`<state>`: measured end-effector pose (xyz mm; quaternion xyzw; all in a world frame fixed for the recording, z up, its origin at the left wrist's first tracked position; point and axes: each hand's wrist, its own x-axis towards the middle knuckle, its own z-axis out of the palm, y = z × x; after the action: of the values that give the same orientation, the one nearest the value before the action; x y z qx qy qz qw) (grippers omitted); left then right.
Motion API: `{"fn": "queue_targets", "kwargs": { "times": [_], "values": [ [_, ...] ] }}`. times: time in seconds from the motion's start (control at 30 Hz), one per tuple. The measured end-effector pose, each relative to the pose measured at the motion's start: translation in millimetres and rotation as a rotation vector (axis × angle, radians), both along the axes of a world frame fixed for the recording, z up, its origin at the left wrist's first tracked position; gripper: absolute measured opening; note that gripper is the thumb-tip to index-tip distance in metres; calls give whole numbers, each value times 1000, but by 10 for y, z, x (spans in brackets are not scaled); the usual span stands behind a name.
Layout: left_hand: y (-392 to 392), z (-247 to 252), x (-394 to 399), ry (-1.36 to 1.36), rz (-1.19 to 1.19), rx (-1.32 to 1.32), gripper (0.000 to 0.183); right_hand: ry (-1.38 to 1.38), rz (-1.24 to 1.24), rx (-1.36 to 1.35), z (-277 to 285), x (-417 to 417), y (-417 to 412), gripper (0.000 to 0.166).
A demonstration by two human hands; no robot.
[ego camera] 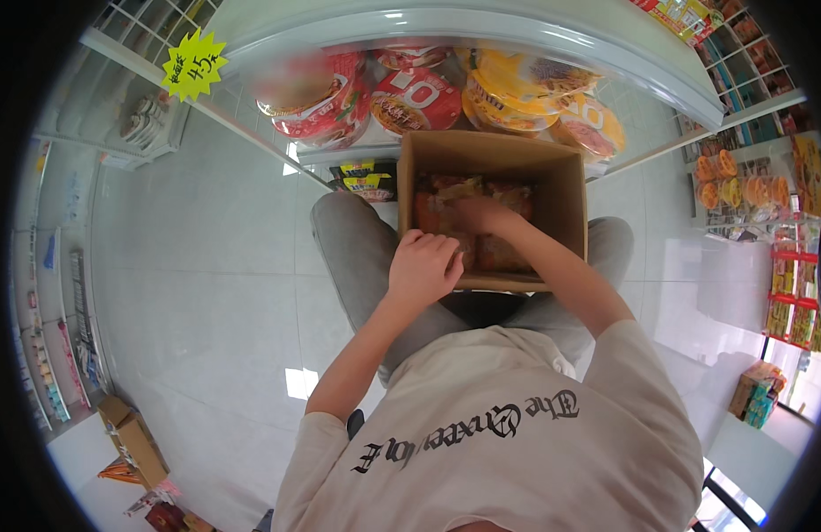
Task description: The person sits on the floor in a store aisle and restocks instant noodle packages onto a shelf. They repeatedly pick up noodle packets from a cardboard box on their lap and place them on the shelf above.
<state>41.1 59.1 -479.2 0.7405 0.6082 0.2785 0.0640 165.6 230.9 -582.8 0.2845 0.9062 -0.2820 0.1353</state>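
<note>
An open cardboard box [562, 199] stands between my knees, tilted toward me. Several packets in orange-red plastic wrap [510, 256] lie at its bottom. My left hand [425, 266] is curled over the near left corner of the box and grips its rim. Deep inside, my right hand [483, 214] touches the packets; it is blurred, and its fingertips are hard to make out, so whether it holds one is unclear.
Right beyond the box is a store shelf with red instant noodle bowls [417, 100] and yellow ones [517, 86]. Black noodle packs [364, 179] sit lower. A yellow starburst price tag [193, 64] hangs at left. Another cardboard box [137, 445] lies behind me at left.
</note>
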Motion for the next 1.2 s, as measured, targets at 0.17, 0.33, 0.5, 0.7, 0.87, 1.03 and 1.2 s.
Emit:
{"fn": "queue_targets", "kwargs": {
  "times": [0.17, 0.33, 0.5, 0.7, 0.87, 1.03, 1.2],
  "values": [
    [23, 75, 25, 2, -17, -23, 10, 349, -178, -127, 857, 771, -328, 53],
    [28, 175, 55, -3, -39, -122, 16, 413, -498, -137, 1237, 1173, -954, 49],
    [554, 836, 177, -246, -140, 8, 24, 347, -547, -42, 1218, 1111, -1087, 44],
    [1747, 2118, 283, -338, -153, 508, 27, 443, -546, 9, 1045, 1186, -1049, 45],
    [3165, 2526, 54, -485, -66, 342, 39, 478, -532, 32, 1071, 1186, -1092, 43],
    [4233, 2438, -200, -329, 73, 309, 62, 523, -565, 73, 1057, 1200, -1107, 37],
    [4759, 2325, -156, -637, 310, 231, 108, 566, -573, 110, 966, 1188, -1138, 31]
  ]
}}
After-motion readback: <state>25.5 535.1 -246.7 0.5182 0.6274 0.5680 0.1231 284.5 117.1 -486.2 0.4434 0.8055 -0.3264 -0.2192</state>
